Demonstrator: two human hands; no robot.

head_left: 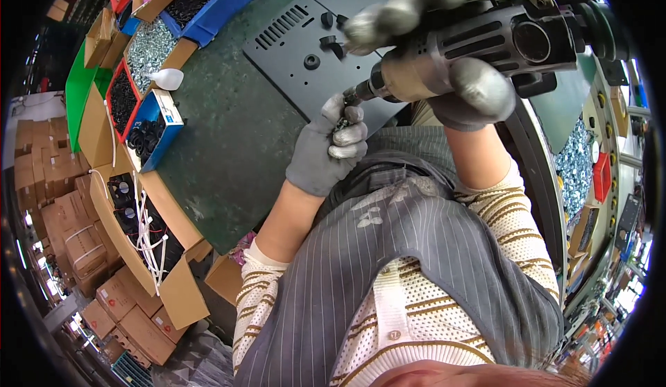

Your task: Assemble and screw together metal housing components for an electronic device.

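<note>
My right hand (477,94), in a grey glove with pale fingertips, grips a black and grey power screwdriver (479,47); its fingers are smeared by motion. The tool lies nearly level, its bit end pointing left. My left hand (325,144), gloved alike, is closed just below the bit, thumb and forefinger at the tip. Small metal screws (341,123) show between its curled fingers. Beneath the tool lies a dark grey metal panel (277,71) with vent slots and holes. Black round knob-like parts (312,62) sit on it.
On the left of the green worktop (222,109) stand a blue box of black parts (166,134), a red bin of dark screws (123,102), a heap of silver screws (149,47) and a white scoop (166,78). A carton (191,293) holds fans and white cables. Farther right lie more silver screws (576,168).
</note>
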